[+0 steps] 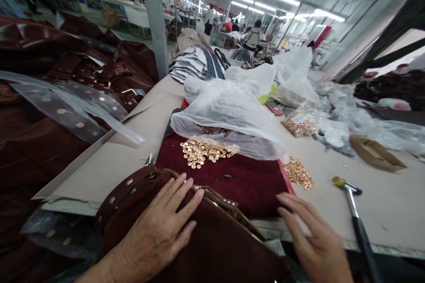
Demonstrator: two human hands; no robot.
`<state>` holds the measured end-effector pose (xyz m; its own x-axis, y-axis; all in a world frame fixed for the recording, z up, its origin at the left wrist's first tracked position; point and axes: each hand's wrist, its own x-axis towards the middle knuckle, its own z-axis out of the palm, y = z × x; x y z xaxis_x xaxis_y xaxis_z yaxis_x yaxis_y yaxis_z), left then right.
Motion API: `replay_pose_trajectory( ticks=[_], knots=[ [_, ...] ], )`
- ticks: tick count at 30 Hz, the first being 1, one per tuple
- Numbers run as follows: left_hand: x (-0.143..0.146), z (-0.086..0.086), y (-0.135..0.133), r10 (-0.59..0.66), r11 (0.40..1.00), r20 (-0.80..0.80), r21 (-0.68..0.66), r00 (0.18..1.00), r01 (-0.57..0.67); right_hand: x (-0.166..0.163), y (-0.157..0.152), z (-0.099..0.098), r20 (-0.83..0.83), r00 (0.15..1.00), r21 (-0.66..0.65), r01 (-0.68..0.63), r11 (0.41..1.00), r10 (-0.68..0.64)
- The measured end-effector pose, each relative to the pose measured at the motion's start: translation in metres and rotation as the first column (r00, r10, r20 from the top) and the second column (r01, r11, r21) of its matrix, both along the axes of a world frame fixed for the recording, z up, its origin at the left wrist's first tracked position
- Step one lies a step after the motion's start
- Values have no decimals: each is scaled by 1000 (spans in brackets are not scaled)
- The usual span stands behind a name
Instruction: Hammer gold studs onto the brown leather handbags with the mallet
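A dark brown bag (212, 239) with a brass-toned zipper (229, 210) lies at the front, its studded strap (122, 190) curving off to the left. My left hand (162, 225) rests on the bag beside the zipper, fingers stretched out and holding nothing. At the right end of the bag, by the table edge, my right hand (312, 239) is raised with thumb and fingers apart. A pale patch shows between them; I cannot tell what it is. Beyond the bag, gold-coloured caps (195, 154) are heaped on a maroon cloth (259, 181), close to a small dark piece (227, 176).
A hammer (352, 203) lies at the right, near a pile of small copper-coloured parts (299, 172) and a cardboard tray (375, 152). Clear plastic bags (229, 110) cover the table's middle. Brown leather pieces (29, 141) fill the left side. A metal post (156, 22) stands behind.
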<state>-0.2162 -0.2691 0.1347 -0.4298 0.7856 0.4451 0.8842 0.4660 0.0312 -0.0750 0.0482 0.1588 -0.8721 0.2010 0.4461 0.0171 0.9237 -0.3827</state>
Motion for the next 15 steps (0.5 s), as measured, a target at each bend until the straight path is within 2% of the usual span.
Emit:
replay_pose_trajectory(
  ticks=[1, 2, 3, 5, 7, 10, 13, 15],
  knots=[
    [0, 0, 0, -1, 1000, -13, -12, 1000, 1, 15, 26, -2, 26, 989, 100, 141, 985, -144],
    [-1, 0, 0, -3, 1000, -29, -17, 1000, 2, 30, 51, -5, 9, 951, 216, 299, 930, -308],
    [-2, 0, 0, -4, 1000, -45, -16, 999, 4, 46, 73, -9, 17, 915, 321, 378, 868, -404],
    [-3, -1, 0, -6, 1000, -82, 1, 997, 6, 76, 108, -17, 72, 850, 422, 448, 788, -521],
    [-3, -2, 0, -8, 1000, -109, 18, 994, 10, 98, 125, -23, 174, 817, 444, 432, 785, -549],
    [-4, -4, 1, -8, 1000, -116, 25, 993, 11, 111, 128, -28, 277, 775, 396, 447, 802, -568],
    [-4, -4, 1, -4, 999, -115, 35, 993, 8, 108, 127, -23, 271, 715, 335, 558, 759, -645],
    [-3, -4, 2, 4, 999, -100, 43, 995, 1, 109, 125, -14, 245, 664, 304, 639, 707, -706]
  ],
)
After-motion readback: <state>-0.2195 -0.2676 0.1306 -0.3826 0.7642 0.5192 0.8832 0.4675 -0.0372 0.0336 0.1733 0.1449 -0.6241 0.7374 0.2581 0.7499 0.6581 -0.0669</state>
